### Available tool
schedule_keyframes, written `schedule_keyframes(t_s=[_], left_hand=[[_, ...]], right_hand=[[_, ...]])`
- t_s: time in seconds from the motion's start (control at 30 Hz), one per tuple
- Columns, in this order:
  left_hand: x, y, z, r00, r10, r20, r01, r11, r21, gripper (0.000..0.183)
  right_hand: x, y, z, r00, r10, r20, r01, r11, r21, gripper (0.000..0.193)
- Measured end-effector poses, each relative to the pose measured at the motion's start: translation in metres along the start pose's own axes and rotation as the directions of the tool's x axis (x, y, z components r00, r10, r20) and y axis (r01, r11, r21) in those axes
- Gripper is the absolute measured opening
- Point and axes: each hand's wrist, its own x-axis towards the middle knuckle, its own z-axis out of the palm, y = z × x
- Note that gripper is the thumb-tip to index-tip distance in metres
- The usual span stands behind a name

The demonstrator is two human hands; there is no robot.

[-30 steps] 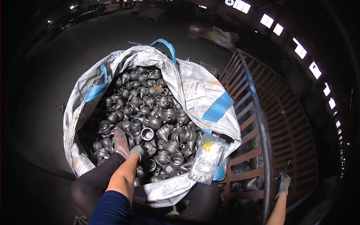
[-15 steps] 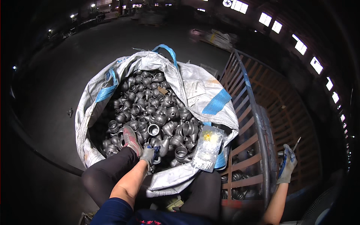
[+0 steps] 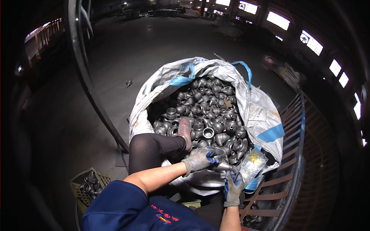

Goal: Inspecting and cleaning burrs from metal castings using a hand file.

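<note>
Head view: the gloved right hand (image 3: pixel 234 188) has its fingers curled just beside a flat grey plate (image 3: pixel 253 164), though what they close on, if anything, I cannot tell; the gloved left hand (image 3: pixel 200 159) is clamped on a grey metal part (image 3: pixel 221 166) above the white sack's (image 3: pixel 260 109) near edge. That part looks rigid, fairly heavy and perhaps slick, its rounded body likely a surer hold than its tapering neck. Beyond, similar parts (image 3: pixel 210 104) fill the sack.

Parts (image 3: pixel 222 138) are lying in the sack (image 3: pixel 264 109); a cage (image 3: pixel 275 196) is standing right of it; a crate (image 3: pixel 103 179) is sitting near left.
</note>
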Motion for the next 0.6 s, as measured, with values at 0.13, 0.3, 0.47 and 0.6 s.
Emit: schedule_keyframes(t_s=[0.13, 0.3, 0.47, 0.6], left_hand=[[-0.014, -0.007, -0.003, 1.000, -0.018, 0.000, 0.018, 0.996, -0.082, 0.038], [-0.005, -0.022, 0.018, 0.992, 0.105, -0.071, -0.113, 0.987, -0.112, 0.027], [-0.003, -0.015, 0.012, 0.997, -0.076, 0.012, 0.048, 0.497, -0.867, 0.031], [0.010, -0.048, 0.028, 0.981, -0.184, 0.058, 0.091, 0.177, -0.980, 0.021]], right_hand=[[0.006, 0.005, 0.013, 0.999, 0.012, -0.051, -0.010, 0.999, 0.040, 0.034], [0.008, 0.017, 0.009, 0.999, -0.020, -0.032, 0.017, 0.997, -0.079, 0.026], [0.009, 0.003, 0.022, 0.989, 0.037, -0.141, -0.036, 0.999, 0.013, 0.023], [0.010, 0.018, 0.015, 0.959, -0.058, -0.276, 0.079, 0.995, 0.065, 0.023]])
